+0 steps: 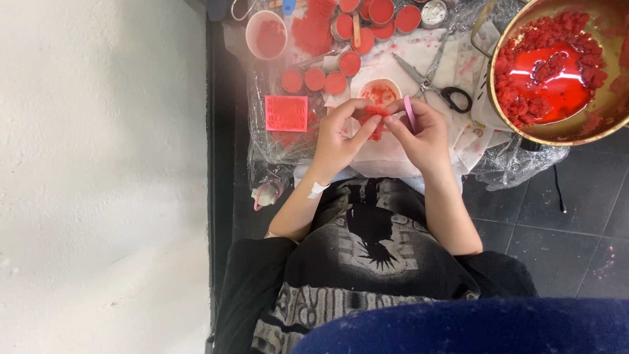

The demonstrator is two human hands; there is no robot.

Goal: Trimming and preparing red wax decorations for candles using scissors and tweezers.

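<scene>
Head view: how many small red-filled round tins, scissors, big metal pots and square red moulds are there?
Small red-filled round tins: about 10, some cut off at the top edge
Scissors: 1
Big metal pot: 1
Square red mould: 1
Total: about 13

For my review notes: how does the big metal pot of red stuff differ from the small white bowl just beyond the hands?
The metal pot is far larger than the white bowl and stands at the right edge, cut off by the frame; the bowl sits whole just beyond the left hand and right hand. The pot holds glossy red liquid ringed by crumbly red lumps; the bowl shows only a thin scatter of red bits. Both are round, open-topped and red-stained.
</scene>
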